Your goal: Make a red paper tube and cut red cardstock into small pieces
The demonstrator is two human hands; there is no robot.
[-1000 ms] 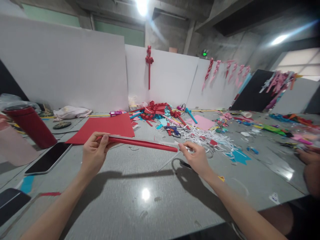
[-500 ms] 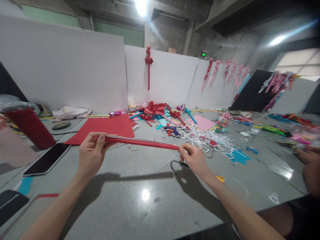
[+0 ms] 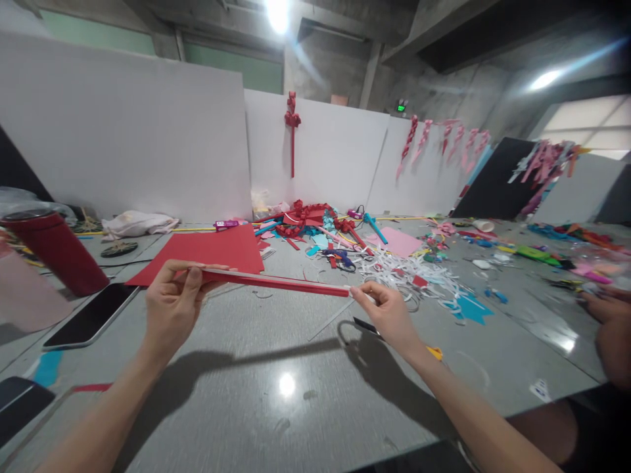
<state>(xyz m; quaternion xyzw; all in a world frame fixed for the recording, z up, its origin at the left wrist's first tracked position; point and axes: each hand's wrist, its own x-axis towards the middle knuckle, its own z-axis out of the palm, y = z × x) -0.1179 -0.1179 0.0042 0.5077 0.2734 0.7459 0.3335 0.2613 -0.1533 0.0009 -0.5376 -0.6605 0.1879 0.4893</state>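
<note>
A long, narrow folded strip of red paper [image 3: 280, 284] is stretched between my two hands above the grey tabletop [image 3: 236, 407]. My left hand [image 3: 177, 305] pinches its left end, thumb on the near side and fingers behind. At the right end, the thumb and fingertips of my right hand [image 3: 384, 312] close on the tip, where a bit of white shows. A thin pale strip [image 3: 329, 320] lies on the table below, close to a dark blade-like piece [image 3: 365, 324] partly hidden by my right hand. Behind my left hand lies a sheet of red paper [image 3: 211, 249].
On the left are a phone [image 3: 91, 316] and a red tumbler [image 3: 62, 253]. White paper shreds [image 3: 409, 272] and red ribbon-like pieces [image 3: 310, 217] are heaped toward the back. A co-worker's hand [image 3: 608, 309] is at the right edge. White panels [image 3: 315, 151] stand behind.
My left hand has shifted slightly left, and the red strip has turned a little, showing more of its pale upper edge. My right hand stays nearly in place.
</note>
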